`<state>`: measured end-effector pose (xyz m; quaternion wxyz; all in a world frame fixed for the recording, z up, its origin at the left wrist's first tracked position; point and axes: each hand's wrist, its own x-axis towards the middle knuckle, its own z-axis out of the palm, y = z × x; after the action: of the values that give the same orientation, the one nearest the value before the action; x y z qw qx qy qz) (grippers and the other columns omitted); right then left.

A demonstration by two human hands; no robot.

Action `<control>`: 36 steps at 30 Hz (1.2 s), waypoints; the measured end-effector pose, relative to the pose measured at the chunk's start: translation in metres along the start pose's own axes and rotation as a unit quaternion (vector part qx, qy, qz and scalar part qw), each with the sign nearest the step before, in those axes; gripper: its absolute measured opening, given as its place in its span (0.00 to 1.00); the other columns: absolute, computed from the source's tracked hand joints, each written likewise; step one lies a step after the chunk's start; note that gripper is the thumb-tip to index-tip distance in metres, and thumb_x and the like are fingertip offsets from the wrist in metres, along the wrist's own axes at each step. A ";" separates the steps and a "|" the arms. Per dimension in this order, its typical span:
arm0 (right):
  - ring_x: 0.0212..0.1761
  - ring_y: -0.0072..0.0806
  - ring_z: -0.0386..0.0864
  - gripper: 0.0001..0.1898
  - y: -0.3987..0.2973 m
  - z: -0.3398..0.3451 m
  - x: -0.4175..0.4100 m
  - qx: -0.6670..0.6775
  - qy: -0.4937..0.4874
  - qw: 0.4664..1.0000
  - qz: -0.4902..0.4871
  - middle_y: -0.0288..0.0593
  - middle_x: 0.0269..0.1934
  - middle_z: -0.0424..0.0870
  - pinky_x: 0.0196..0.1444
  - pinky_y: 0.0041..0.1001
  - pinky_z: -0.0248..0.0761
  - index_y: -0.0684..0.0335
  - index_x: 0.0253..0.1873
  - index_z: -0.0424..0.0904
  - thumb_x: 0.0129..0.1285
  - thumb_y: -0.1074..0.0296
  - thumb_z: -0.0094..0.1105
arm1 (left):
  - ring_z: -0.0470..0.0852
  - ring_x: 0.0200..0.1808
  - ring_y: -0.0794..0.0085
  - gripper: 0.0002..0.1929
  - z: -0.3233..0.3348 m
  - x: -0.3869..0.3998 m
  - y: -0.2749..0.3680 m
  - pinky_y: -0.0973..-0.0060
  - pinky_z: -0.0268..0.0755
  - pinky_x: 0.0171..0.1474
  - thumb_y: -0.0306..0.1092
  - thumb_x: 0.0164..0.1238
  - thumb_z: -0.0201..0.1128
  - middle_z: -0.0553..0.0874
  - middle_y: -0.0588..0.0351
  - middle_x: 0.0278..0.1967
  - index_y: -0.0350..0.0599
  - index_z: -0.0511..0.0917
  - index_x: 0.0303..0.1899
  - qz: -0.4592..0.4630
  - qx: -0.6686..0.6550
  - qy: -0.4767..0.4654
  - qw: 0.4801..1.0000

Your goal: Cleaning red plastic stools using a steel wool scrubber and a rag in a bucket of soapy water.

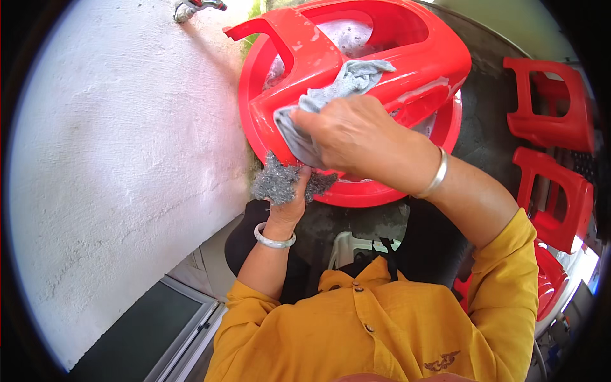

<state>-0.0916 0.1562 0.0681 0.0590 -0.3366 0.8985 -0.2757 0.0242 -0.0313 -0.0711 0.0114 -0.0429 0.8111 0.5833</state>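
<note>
A red plastic stool (pixel 315 52) lies on its side across a round red plastic basin (pixel 248 90), with sudsy water (pixel 351 36) showing through its openings. My right hand (pixel 358 133) grips a wet grey cloth (pixel 358 79) that lies against the stool's red surface. Below it, my left hand (pixel 289 205) is at the near edge of the stool and basin, with a grey metal scouring pad (pixel 277 184) held in it. The scouring pad and the cloth hide most of the left fingers. White suds streak the stool's side.
A white plastered wall (pixel 129 119) rises close on the left, with a metal tap (pixel 191 7) at its top. Several red plastic stools (pixel 518 95) stand at the right. A pale plastic seat (pixel 343 246) shows between my legs. A grey-framed panel (pixel 157 329) is at the lower left.
</note>
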 end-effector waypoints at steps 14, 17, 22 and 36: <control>0.34 0.41 0.84 0.07 0.022 -0.012 0.031 -0.067 -0.119 0.984 -0.118 0.47 0.27 0.84 0.33 0.37 0.76 0.63 0.33 0.82 0.47 0.71 0.61 | 0.83 0.34 0.63 0.06 0.005 0.005 0.006 0.63 0.72 0.39 0.28 0.63 0.65 0.85 0.52 0.32 0.37 0.81 0.38 0.035 0.014 0.054 0.998; 0.34 0.39 0.84 0.05 0.012 -0.019 0.026 -0.132 -0.077 0.972 -0.177 0.46 0.28 0.84 0.33 0.35 0.76 0.63 0.32 0.82 0.49 0.71 0.61 | 0.81 0.42 0.67 0.12 0.008 0.005 0.018 0.65 0.73 0.48 0.24 0.62 0.62 0.83 0.55 0.40 0.40 0.77 0.47 0.030 -0.008 0.023 0.999; 0.34 0.37 0.85 0.03 0.025 -0.037 0.021 -0.188 -0.035 0.961 -0.200 0.44 0.27 0.85 0.33 0.33 0.78 0.62 0.27 0.81 0.51 0.71 0.61 | 0.79 0.50 0.69 0.21 0.002 0.003 0.017 0.67 0.72 0.56 0.19 0.61 0.59 0.80 0.58 0.48 0.44 0.73 0.56 -0.064 -0.105 0.000 0.992; 0.26 0.39 0.84 0.16 0.019 0.001 0.002 -0.090 0.006 0.986 -0.143 0.46 0.22 0.83 0.26 0.37 0.75 0.61 0.46 0.80 0.50 0.67 0.65 | 0.83 0.49 0.61 0.21 0.002 0.016 0.050 0.61 0.76 0.55 0.19 0.62 0.55 0.82 0.52 0.48 0.43 0.72 0.58 -0.153 -0.453 0.032 0.878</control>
<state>-0.1035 0.1665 0.0568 -0.0172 -0.4642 0.8624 -0.2009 0.0038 -0.0146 -0.0260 0.0538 -0.1862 0.4417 0.8760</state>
